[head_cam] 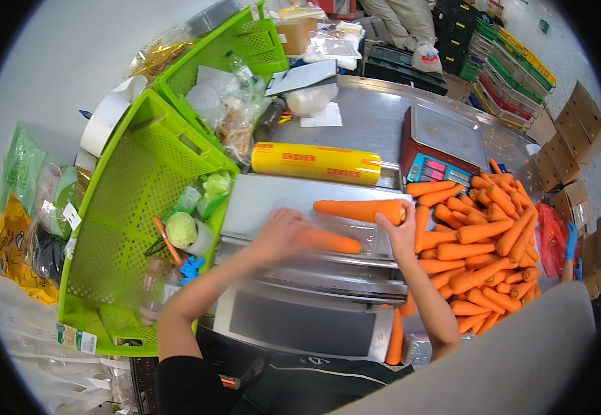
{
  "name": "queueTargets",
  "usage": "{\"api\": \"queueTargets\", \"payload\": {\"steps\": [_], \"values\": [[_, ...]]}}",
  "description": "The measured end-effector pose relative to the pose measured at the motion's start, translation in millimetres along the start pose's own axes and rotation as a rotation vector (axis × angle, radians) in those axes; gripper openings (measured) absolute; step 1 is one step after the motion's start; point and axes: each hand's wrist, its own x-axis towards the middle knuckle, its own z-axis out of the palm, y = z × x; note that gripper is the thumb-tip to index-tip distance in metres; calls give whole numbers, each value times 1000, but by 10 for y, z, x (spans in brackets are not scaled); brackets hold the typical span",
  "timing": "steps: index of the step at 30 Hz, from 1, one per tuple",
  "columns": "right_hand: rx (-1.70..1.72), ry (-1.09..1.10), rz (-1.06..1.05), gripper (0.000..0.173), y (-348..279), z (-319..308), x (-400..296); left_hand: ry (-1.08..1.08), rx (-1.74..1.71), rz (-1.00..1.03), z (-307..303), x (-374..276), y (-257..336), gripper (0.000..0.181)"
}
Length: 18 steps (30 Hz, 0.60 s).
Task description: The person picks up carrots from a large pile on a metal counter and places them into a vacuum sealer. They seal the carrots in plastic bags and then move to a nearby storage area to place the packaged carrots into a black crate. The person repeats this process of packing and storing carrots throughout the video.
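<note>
My right hand [400, 228] grips the thick end of a large carrot [352, 209], whose tip points left above the metal wrapping table [259, 194]. Below it a second carrot [331, 241] lies over a clear plastic tray [370, 239]. At that carrot's left end is my left hand [279, 233], blurred, so its grip is not clear. A big pile of loose carrots [482, 233] spreads to the right of my right hand. Behind both hands a yellow roll of cling film [316, 163] sits on the wrapping machine.
A digital scale [448, 129] stands behind the pile. Green plastic crates [119, 207] line the left, one with a cabbage [181, 231] and a bottle inside. More clear trays [418, 350] lie near my right elbow. Another person's blue-gloved hand [571, 241] shows at far right.
</note>
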Motion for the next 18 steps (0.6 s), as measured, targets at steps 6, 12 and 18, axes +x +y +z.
{"api": "queueTargets", "payload": {"steps": [6,12,18], "values": [[158,-139,101,54,138,294,-178,123,-283,-255,-139,-389,-333,54],[-388,-453,-140,57,259,431,-226,67,-650,-370,-111,-425,-436,64],[-666,-745,-150,47,-137,-234,-406,-134,-629,-210,-373,-955,-867,40]]}}
